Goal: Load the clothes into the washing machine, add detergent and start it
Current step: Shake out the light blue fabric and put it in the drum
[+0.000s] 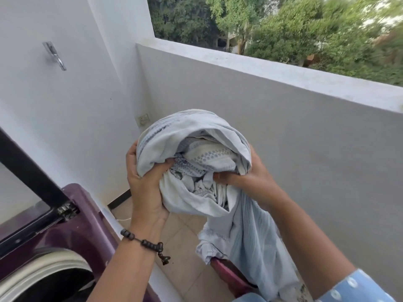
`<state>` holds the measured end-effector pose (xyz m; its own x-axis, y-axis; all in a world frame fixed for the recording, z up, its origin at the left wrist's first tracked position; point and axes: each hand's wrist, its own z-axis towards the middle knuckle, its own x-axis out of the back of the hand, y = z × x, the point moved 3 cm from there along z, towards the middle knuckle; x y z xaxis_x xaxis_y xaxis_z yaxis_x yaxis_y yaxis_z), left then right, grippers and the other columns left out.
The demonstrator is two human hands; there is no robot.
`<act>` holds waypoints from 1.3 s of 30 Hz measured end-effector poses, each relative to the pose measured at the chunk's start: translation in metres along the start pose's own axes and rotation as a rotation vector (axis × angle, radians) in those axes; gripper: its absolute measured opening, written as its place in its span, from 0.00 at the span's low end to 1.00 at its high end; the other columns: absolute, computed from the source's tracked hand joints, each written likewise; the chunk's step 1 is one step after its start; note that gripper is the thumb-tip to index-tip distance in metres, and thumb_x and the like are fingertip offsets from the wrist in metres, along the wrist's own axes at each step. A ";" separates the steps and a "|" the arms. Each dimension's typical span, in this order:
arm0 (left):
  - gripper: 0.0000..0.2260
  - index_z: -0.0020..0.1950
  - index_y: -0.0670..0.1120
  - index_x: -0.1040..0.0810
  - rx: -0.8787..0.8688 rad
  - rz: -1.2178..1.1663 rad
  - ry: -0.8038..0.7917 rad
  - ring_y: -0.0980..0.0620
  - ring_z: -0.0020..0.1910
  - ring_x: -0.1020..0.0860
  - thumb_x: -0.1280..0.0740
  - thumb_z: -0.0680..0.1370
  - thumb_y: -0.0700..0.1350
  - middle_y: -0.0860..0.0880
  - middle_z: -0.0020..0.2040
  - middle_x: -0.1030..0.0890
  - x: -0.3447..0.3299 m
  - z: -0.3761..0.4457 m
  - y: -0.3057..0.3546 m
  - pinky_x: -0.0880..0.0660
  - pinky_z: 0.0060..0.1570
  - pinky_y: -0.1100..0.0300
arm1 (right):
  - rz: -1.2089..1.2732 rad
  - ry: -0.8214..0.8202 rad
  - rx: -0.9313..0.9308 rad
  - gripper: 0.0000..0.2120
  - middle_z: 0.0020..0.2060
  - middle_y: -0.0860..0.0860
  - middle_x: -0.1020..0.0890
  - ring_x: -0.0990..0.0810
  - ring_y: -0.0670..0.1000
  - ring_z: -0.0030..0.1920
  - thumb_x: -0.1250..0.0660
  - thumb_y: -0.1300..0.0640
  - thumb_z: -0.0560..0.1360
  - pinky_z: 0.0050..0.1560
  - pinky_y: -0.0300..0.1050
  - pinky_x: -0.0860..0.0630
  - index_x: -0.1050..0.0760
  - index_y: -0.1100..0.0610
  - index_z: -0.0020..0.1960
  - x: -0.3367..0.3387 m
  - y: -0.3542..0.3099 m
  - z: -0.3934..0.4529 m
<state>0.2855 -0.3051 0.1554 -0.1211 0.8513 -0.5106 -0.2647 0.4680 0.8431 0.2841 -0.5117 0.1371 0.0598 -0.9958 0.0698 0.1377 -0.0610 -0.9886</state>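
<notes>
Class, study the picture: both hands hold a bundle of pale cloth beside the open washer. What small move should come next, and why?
Probably swing the cloth bundle, gripped by the left hand and right hand, leftward over the washer's drum opening: the lid is up, and a tail hangs outside.

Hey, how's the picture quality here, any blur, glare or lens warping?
Head view: soft even daylight, no glare; the trees at top right are smeared by motion blur; the parapet wall bows from wide-angle distortion; the cloth bundle and both hands are reasonably sharp.
</notes>
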 end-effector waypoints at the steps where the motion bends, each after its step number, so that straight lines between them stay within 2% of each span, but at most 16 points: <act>1: 0.37 0.67 0.44 0.31 0.023 0.017 -0.028 0.50 0.55 0.19 0.25 0.59 0.41 0.48 0.56 0.19 0.001 -0.002 -0.003 0.22 0.52 0.55 | -0.004 0.035 0.017 0.39 0.58 0.44 0.19 0.19 0.45 0.59 0.20 0.63 0.60 0.58 0.49 0.21 0.30 0.45 0.67 0.001 -0.003 0.001; 5: 0.50 0.72 0.55 0.38 0.152 0.206 -0.332 0.51 0.67 0.26 0.15 0.56 0.52 0.47 0.70 0.29 0.008 -0.001 -0.004 0.22 0.55 0.56 | -0.126 0.177 0.166 0.32 0.51 0.40 0.17 0.19 0.40 0.54 0.26 0.64 0.60 0.53 0.36 0.24 0.25 0.45 0.62 0.019 -0.025 0.003; 8: 0.61 0.73 0.74 0.52 0.175 0.524 -0.502 0.61 0.78 0.46 0.16 0.50 0.61 0.58 0.80 0.49 0.013 0.000 0.012 0.37 0.72 0.53 | -0.411 0.232 0.262 0.28 0.53 0.49 0.20 0.21 0.47 0.55 0.28 0.58 0.63 0.56 0.41 0.25 0.24 0.47 0.64 0.026 -0.044 0.005; 10: 0.64 0.72 0.75 0.62 0.073 0.748 -0.592 0.68 0.77 0.54 0.19 0.51 0.65 0.60 0.80 0.56 0.004 -0.004 0.027 0.47 0.73 0.59 | -0.573 0.237 0.295 0.26 0.51 0.50 0.23 0.23 0.50 0.54 0.28 0.55 0.65 0.58 0.47 0.26 0.23 0.46 0.63 0.025 -0.050 0.005; 12: 0.65 0.71 0.73 0.69 -0.083 0.990 -0.675 0.66 0.77 0.59 0.21 0.53 0.67 0.63 0.79 0.61 -0.013 -0.009 0.033 0.52 0.77 0.51 | -0.668 0.196 0.361 0.24 0.49 0.50 0.24 0.23 0.51 0.53 0.28 0.56 0.66 0.57 0.55 0.25 0.21 0.47 0.62 0.017 -0.054 0.003; 14: 0.65 0.70 0.71 0.73 -0.157 1.212 -0.735 0.60 0.78 0.63 0.22 0.54 0.67 0.64 0.79 0.61 -0.030 -0.009 0.028 0.60 0.76 0.38 | -0.692 0.111 0.425 0.23 0.49 0.49 0.24 0.23 0.51 0.53 0.28 0.56 0.66 0.55 0.54 0.25 0.20 0.48 0.61 0.008 -0.058 0.000; 16: 0.63 0.74 0.70 0.67 -0.168 1.280 -0.719 0.55 0.79 0.49 0.21 0.57 0.64 0.61 0.79 0.45 -0.039 -0.007 0.019 0.57 0.75 0.35 | -0.665 0.042 0.466 0.23 0.48 0.48 0.24 0.23 0.50 0.51 0.27 0.59 0.66 0.52 0.47 0.25 0.20 0.50 0.61 0.001 -0.063 -0.003; 18: 0.53 0.76 0.66 0.48 -0.250 1.146 -0.602 0.53 0.66 0.26 0.20 0.59 0.60 0.63 0.66 0.26 -0.039 -0.005 0.016 0.36 0.71 0.40 | -0.635 0.029 0.496 0.24 0.47 0.47 0.24 0.23 0.49 0.50 0.27 0.63 0.66 0.50 0.43 0.27 0.21 0.51 0.61 -0.001 -0.070 -0.008; 20: 0.39 0.68 0.57 0.32 -0.345 0.913 -0.486 0.56 0.53 0.20 0.21 0.60 0.57 0.59 0.55 0.20 -0.036 -0.012 0.019 0.21 0.53 0.54 | -0.625 0.005 0.491 0.27 0.50 0.44 0.23 0.24 0.47 0.54 0.26 0.62 0.66 0.52 0.40 0.30 0.23 0.49 0.64 -0.001 -0.078 -0.013; 22: 0.32 0.62 0.53 0.28 -0.360 0.728 -0.404 0.57 0.51 0.19 0.21 0.61 0.54 0.55 0.54 0.19 -0.034 -0.014 0.022 0.22 0.45 0.64 | -0.582 -0.083 0.435 0.35 0.59 0.41 0.24 0.27 0.45 0.62 0.25 0.59 0.66 0.60 0.41 0.31 0.31 0.46 0.71 0.001 -0.084 -0.016; 25: 0.29 0.59 0.52 0.27 -0.324 0.545 -0.274 0.56 0.52 0.19 0.21 0.61 0.50 0.51 0.55 0.19 -0.027 -0.006 0.029 0.23 0.45 0.66 | -0.475 -0.207 0.347 0.50 0.72 0.44 0.33 0.37 0.44 0.74 0.20 0.48 0.64 0.72 0.52 0.35 0.46 0.43 0.77 0.008 -0.082 -0.015; 27: 0.28 0.58 0.52 0.26 -0.280 0.457 -0.150 0.57 0.51 0.19 0.22 0.60 0.49 0.53 0.54 0.19 -0.019 0.001 0.032 0.23 0.46 0.66 | -0.435 -0.224 0.229 0.57 0.77 0.44 0.41 0.44 0.40 0.77 0.20 0.40 0.60 0.76 0.55 0.40 0.54 0.38 0.78 0.014 -0.066 -0.013; 30: 0.29 0.58 0.48 0.25 -0.205 0.272 0.044 0.56 0.50 0.19 0.23 0.59 0.47 0.52 0.53 0.19 -0.005 0.010 0.032 0.23 0.47 0.64 | -0.296 -0.244 -0.001 0.64 0.77 0.35 0.46 0.45 0.37 0.76 0.20 0.33 0.54 0.77 0.54 0.43 0.60 0.33 0.76 0.016 -0.030 -0.016; 34: 0.36 0.66 0.34 0.28 -0.093 -0.006 0.201 0.47 0.53 0.18 0.25 0.60 0.44 0.38 0.58 0.20 0.008 0.017 0.020 0.22 0.50 0.60 | -0.043 -0.289 -0.107 0.63 0.73 0.33 0.37 0.34 0.40 0.73 0.17 0.41 0.55 0.73 0.53 0.34 0.56 0.34 0.77 -0.005 -0.001 -0.021; 36: 0.37 0.68 0.33 0.29 -0.051 -0.047 0.228 0.50 0.52 0.17 0.25 0.61 0.44 0.39 0.57 0.20 0.012 0.014 0.012 0.22 0.49 0.62 | 0.050 -0.235 -0.116 0.55 0.66 0.38 0.26 0.24 0.41 0.65 0.18 0.55 0.61 0.61 0.44 0.24 0.47 0.41 0.77 -0.015 -0.001 -0.018; 39: 0.36 0.71 0.36 0.30 0.030 -0.081 0.161 0.44 0.61 0.21 0.25 0.64 0.43 0.38 0.65 0.23 0.023 0.010 0.002 0.22 0.54 0.57 | 0.085 -0.128 -0.091 0.37 0.55 0.44 0.18 0.18 0.46 0.55 0.21 0.68 0.65 0.50 0.40 0.21 0.31 0.50 0.68 -0.020 -0.003 -0.012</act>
<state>0.2917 -0.2825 0.1466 -0.2525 0.7627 -0.5954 -0.2510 0.5427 0.8016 0.2701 -0.4927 0.1375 0.1937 -0.9811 -0.0039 0.0372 0.0113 -0.9992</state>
